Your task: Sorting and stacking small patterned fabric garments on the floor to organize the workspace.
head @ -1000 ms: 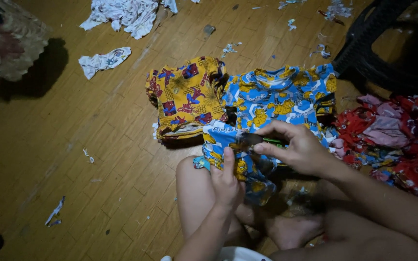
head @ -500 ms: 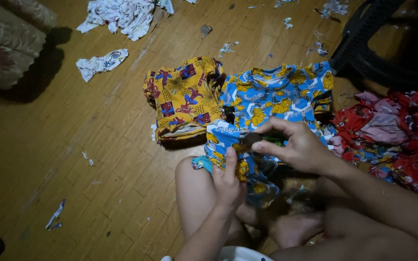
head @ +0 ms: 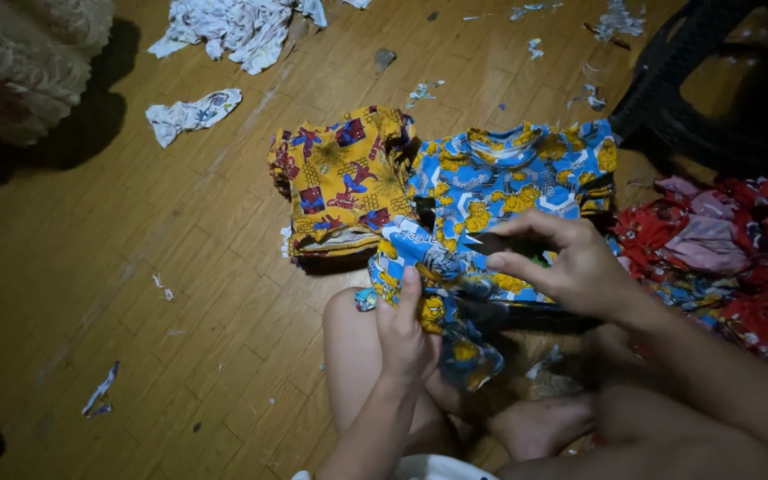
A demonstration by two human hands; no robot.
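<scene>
Left hand (head: 406, 329) grips blue cloth (head: 437, 284) over our knee | right hand (head: 571, 262) closed on dark scissors (head: 526, 313) at its edge | we keep cloth taut, fingers off the blades | 2 stacks (head: 344, 178) beyond

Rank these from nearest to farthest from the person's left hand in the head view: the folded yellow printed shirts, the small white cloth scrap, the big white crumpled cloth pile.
From the left hand:
1. Folded yellow printed shirts, just up-left.
2. Small white cloth scrap, farther left.
3. Big white crumpled cloth pile, at the top edge.
</scene>
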